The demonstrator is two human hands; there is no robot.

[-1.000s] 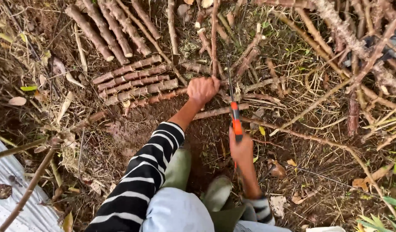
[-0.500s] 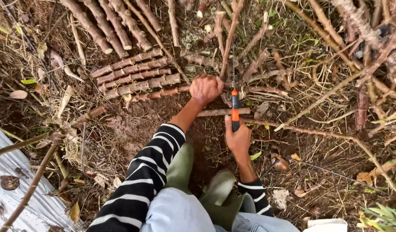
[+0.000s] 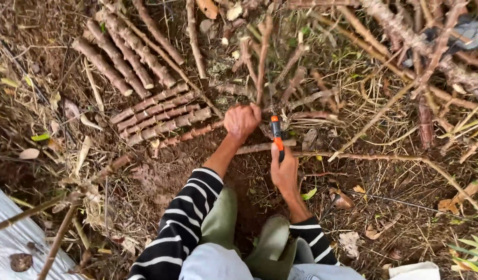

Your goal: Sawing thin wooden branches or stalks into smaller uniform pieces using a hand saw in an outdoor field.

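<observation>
1. Head view, hands: two hands are in sight, both the person's own. The left hand (image 3: 241, 121) is clenched around the base of an upright brown stalk (image 3: 262, 57) that rises from the soil just above the fist.
2. The right hand (image 3: 284, 168) has its grip closed around the dark handle of one saw with an orange collar (image 3: 275, 129). The tool points up toward the foot of that same stalk, just right of the left fist. The blade itself is too thin and blurred to make out clearly.
3. Both arms wear black-and-white striped sleeves (image 3: 184, 218). Two olive-green rubber boots (image 3: 272, 243) stand on bare dirt below the hands, and light blue trousers show at the bottom edge.
4. Cut pieces: a tidy row of about five short knobbly stem cuttings (image 3: 161, 114) lies side by side on the ground left of the left hand. A second group of about five longer, thicker cut stems (image 3: 122, 52) lies above it, slanting toward the upper left.
5. One cut stick (image 3: 260, 147) lies flat between the two hands, crossing beneath the tool.
6. Surroundings: many tangled dry branches (image 3: 405, 41) fill the upper right; an exact count is not possible. A pale grey sheet (image 3: 16, 238) covers the lower left corner, and one white object (image 3: 415, 270) sits at the bottom right edge.
</observation>
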